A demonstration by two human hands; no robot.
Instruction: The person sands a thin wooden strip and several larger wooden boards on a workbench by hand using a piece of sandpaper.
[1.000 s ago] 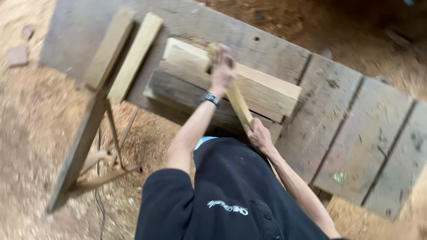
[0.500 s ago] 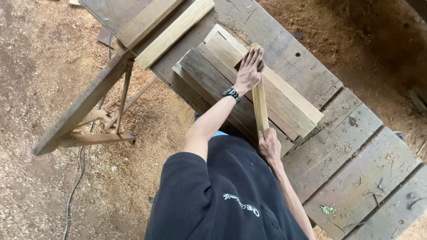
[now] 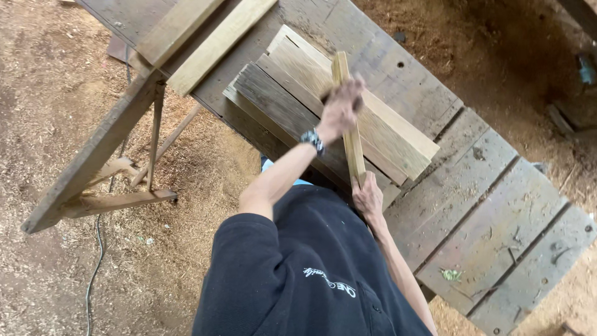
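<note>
Narrow pale wooden strip (image 3: 349, 118) gripped at near end by right hand (image 3: 369, 198), fingers closed; left hand (image 3: 340, 111), blurred, pressed against strip, grip unclear. Strip laid over stacked weathered planks (image 3: 292, 93) on grey plank workbench (image 3: 472, 211).

A person in a black sweatshirt (image 3: 305, 274) leans over a grey weathered plank counter (image 3: 485, 211). The left hand (image 3: 341, 109), blurred, with a wristwatch (image 3: 313, 140) on the wrist, is on the upper part of a narrow pale wooden strip (image 3: 349, 118). The right hand (image 3: 369, 198) holds the lower end of the strip. The strip lies across a stack of wide pale wooden boards (image 3: 292, 87). Two long wooden battens (image 3: 205, 31) lie near the counter's far edge. Sawdust (image 3: 56, 99) covers the ground.
</note>
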